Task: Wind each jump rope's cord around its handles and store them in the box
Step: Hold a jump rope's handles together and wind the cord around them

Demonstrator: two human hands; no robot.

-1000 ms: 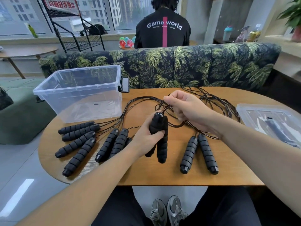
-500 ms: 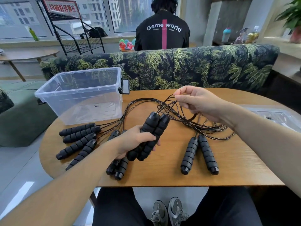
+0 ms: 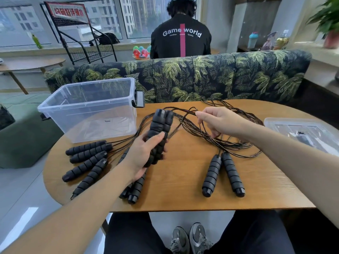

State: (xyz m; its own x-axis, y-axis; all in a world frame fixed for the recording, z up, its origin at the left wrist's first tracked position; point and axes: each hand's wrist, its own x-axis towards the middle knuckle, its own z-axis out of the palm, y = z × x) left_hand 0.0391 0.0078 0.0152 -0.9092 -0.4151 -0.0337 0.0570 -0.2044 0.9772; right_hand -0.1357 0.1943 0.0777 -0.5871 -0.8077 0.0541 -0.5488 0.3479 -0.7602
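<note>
Oval wooden table [image 3: 183,189] in front of a palm-print sofa [image 3: 220,76]; a person in a black shirt sits beyond it, back turned. Clear plastic storage box [image 3: 88,110] stands open at the table's left rear, nothing visible inside. Its lid [image 3: 302,129] lies at the right edge.

Left hand [image 3: 145,156] grips a pair of black foam handles [image 3: 161,129] held together, tips pointing away and raised off the table. Right hand [image 3: 218,121] pinches that rope's cord [image 3: 185,111] just beside the handle tops, remaining fingers loosely curled. Hands apart.

Other ropes lie unwound: 4 handles [image 3: 86,158] fanned at left, 2 handles [image 3: 222,173] at right, another 2 partly hidden under the left wrist. Their cords pile in a tangle [image 3: 229,140] at centre rear.

Step judged: start of winding rope 1; no turns on the handles yet. Next move calls for drawing this cord free of the tangle, then looping it round the paired handles under light tension.
</note>
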